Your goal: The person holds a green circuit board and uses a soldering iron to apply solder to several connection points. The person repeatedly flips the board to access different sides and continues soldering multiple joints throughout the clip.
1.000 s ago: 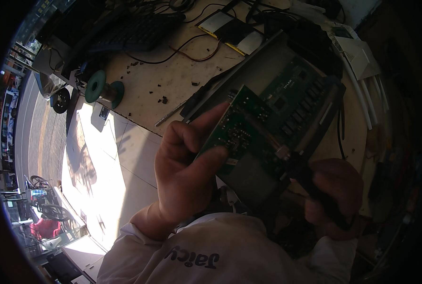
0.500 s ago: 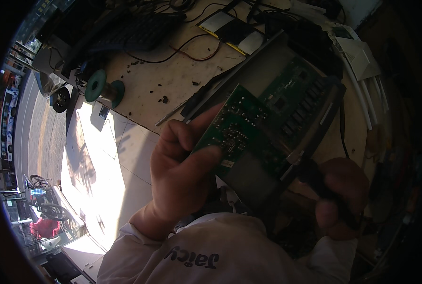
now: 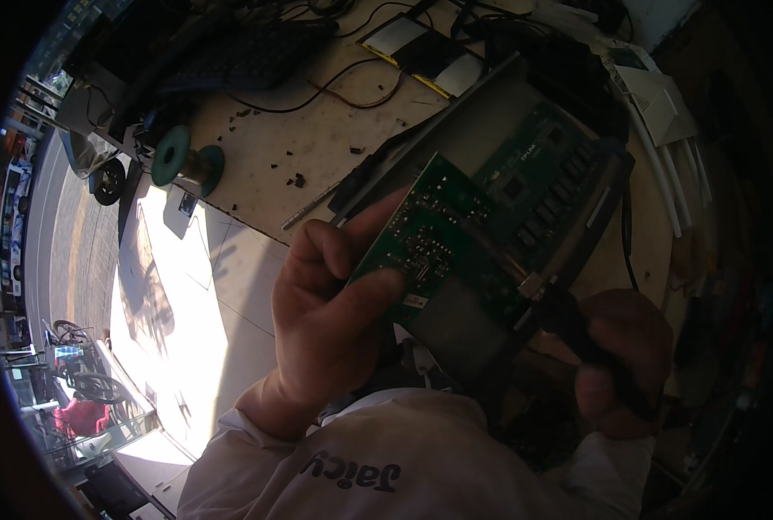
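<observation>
My left hand [image 3: 330,303] pinches a green circuit board [image 3: 425,247] along its left edge, thumb on the face and fingers behind. The board is tilted, its face of solder joints and small parts turned up. In my right hand [image 3: 625,355] is a soldering iron [image 3: 587,340], gripped by its black handle. Its metal barrel slants up and left over the board, the tip near the upper right part; whether it touches I cannot tell. Behind the board lies an opened metal case [image 3: 438,143] with a second green circuit board [image 3: 529,178] inside.
A solder spool [image 3: 191,165] stands at the table's left edge. Dark crumbs [image 3: 295,180] dot the tabletop [image 3: 256,178]. Farther back are a keyboard [image 3: 247,65], a flat battery pack [image 3: 425,56] and loose cables. White plastic casings [image 3: 655,113] lie at the right.
The soldering iron's barrel now shows more plainly over the held board, its tip shifted slightly. My left hand and the board are almost unmoved.
</observation>
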The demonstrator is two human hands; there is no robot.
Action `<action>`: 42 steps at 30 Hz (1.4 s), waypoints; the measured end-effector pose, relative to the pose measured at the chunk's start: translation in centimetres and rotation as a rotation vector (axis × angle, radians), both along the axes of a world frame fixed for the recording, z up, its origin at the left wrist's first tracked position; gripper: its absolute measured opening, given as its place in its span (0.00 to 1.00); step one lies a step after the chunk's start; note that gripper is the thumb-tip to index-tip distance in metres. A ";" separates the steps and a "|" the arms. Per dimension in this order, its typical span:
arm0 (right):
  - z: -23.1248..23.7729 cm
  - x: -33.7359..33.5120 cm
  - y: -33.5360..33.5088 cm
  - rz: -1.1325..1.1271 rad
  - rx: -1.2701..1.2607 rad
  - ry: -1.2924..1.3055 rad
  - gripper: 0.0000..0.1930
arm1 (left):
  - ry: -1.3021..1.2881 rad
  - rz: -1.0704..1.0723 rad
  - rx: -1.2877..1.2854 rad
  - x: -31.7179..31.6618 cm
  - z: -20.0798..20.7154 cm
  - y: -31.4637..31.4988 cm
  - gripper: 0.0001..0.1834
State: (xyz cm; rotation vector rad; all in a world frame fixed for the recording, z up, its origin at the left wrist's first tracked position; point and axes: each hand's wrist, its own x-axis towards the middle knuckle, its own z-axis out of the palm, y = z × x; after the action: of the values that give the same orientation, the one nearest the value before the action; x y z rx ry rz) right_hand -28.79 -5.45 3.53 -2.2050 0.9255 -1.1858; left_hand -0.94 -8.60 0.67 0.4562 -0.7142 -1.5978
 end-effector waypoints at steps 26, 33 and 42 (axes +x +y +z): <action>-1.1 -0.1 -0.1 0.118 -0.001 -0.021 0.25 | -0.029 0.098 0.008 -1.1 0.0 0.4 0.17; -0.8 0.2 -0.3 0.127 -0.045 0.031 0.25 | -0.019 0.105 0.019 -1.2 0.0 0.4 0.17; -0.7 0.5 -0.2 0.080 -0.075 0.049 0.22 | -0.012 0.105 0.030 -1.3 0.1 0.4 0.18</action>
State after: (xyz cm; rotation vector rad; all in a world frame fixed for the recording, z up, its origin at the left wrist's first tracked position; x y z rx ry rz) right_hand -28.32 -5.69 2.88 -2.3178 0.8166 -1.1517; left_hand -2.24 -8.23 0.79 0.5172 -0.6661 -1.5100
